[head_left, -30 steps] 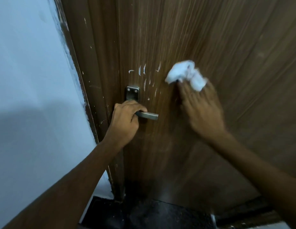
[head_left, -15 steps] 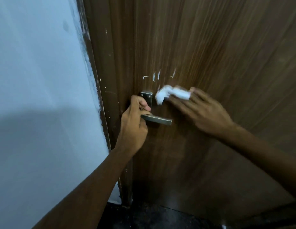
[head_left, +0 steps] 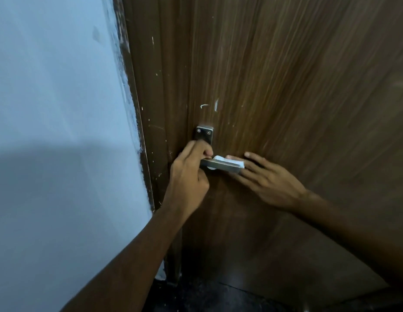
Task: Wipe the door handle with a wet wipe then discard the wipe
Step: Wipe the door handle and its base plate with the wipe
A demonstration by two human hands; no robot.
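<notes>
On the left stands a pale blue wall [head_left: 56,131], and next to it the dark frame [head_left: 142,122] of a brown wooden door [head_left: 286,86] with some small white marks above a metal plate [head_left: 204,134]. The left hand [head_left: 188,174] is closed around the inner end of the handle [head_left: 220,165], just below the plate, with the fingers curled over the lever. The right hand [head_left: 272,181] lies further right with fingers stretched out, and it presses the white wipe [head_left: 218,159] against the back of the lever, so the wipe is between the handle and the door and only small parts of it show above and under the bar.
</notes>
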